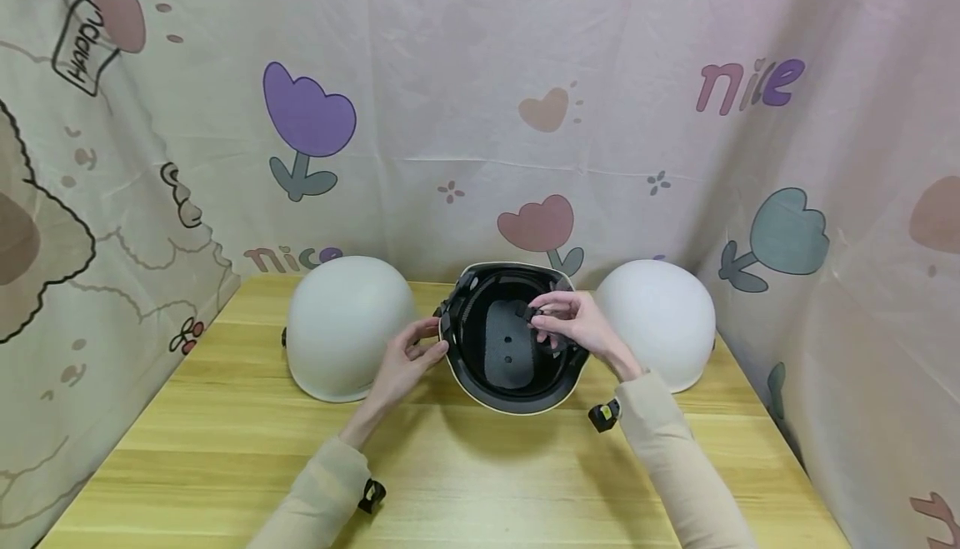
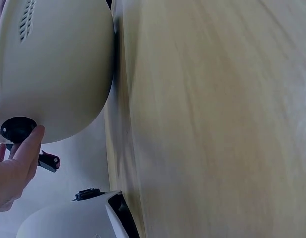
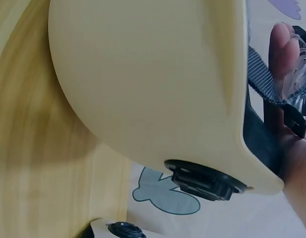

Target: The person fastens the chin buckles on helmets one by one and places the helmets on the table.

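An upturned cream helmet (image 1: 517, 406) stands mid-table, its black lining and grey padding (image 1: 508, 349) facing me. My left hand (image 1: 408, 357) grips its left edge; in the left wrist view a finger of that hand (image 2: 16, 171) lies against the round black side knob (image 2: 18, 130). Over the opening, my right hand (image 1: 577, 324) pinches the chin strap near a black buckle (image 1: 531, 312). In the right wrist view the grey webbing strap (image 3: 264, 79) and a clear plastic piece (image 3: 296, 74) are at the fingers (image 3: 282, 52), partly cut off by the frame.
A pale helmet (image 1: 348, 328) sits dome up on the left, close to my left hand. Another white helmet (image 1: 660, 324) sits dome up on the right, behind my right forearm. The wooden table (image 1: 465, 491) ends at a printed cloth backdrop (image 1: 435, 116).
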{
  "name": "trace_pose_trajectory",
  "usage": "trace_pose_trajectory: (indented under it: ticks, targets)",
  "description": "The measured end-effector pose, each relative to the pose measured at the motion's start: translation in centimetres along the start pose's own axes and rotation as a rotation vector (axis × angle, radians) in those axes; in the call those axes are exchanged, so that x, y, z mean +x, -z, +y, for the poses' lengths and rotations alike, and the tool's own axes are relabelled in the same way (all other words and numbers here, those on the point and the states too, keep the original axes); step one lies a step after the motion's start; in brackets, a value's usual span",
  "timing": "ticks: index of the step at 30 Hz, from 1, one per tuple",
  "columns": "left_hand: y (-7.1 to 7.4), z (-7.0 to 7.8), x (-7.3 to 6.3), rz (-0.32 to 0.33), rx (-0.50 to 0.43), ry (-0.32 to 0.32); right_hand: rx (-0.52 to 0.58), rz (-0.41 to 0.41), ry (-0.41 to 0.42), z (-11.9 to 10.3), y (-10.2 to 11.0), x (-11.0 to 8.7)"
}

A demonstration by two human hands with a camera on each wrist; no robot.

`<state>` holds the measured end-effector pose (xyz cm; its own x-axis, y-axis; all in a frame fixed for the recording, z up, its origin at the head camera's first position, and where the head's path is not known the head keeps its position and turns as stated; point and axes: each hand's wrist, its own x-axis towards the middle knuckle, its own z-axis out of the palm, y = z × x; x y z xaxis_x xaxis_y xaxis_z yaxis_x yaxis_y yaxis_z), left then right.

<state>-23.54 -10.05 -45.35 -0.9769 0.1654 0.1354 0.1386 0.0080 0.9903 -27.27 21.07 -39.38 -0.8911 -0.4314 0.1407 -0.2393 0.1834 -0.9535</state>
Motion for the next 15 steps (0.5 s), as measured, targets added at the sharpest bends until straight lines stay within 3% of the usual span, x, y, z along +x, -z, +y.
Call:
trace_pose_trajectory:
  ticks: [10,15]
  targets:
    - [0.09,0.25,-0.14,-0.017,0.041,0.026,0.020,0.078,0.053,0.57,-0.73,-0.61]
    - [0.04,0.34,0.13,-0.031,0.047,0.039,-0.049,0.088,0.112,0.83,-0.61,-0.82]
